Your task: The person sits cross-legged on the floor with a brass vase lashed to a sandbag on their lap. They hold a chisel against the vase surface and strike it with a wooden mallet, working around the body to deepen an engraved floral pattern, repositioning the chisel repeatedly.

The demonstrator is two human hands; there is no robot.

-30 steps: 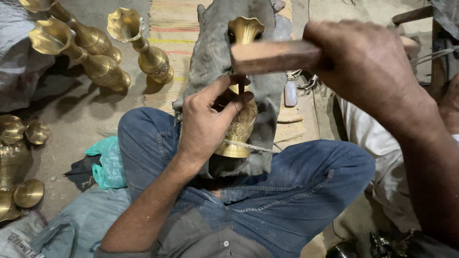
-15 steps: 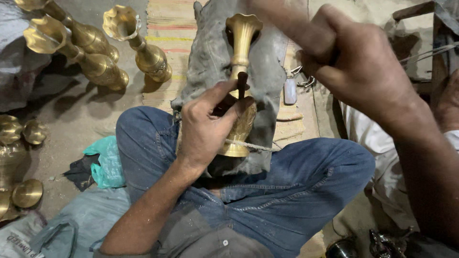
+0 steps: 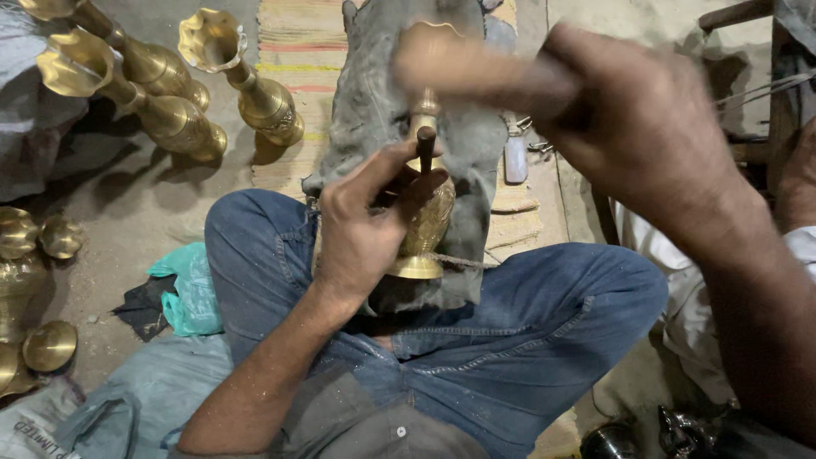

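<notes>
Our left hand [image 3: 361,234] pinches a slim punch [image 3: 425,146] upright against the brass vase [image 3: 427,217] lying on grey padding [image 3: 374,102] across our lap. Our right hand [image 3: 633,127] is clenched around a blurred wooden mallet [image 3: 472,68] above. The vase belly already shows embossed pattern; how much remains, we cannot tell.

Under my left hand [image 3: 361,234] the vase [image 3: 425,229] looks like polished yellow brass with an engraved, glossy body, it lies on a grey, matt, rough cloth [image 3: 374,102], the mallet [image 3: 476,72] in my right hand [image 3: 637,127] seems plain wood, and my jeans [image 3: 527,340] are dusty denim.
</notes>
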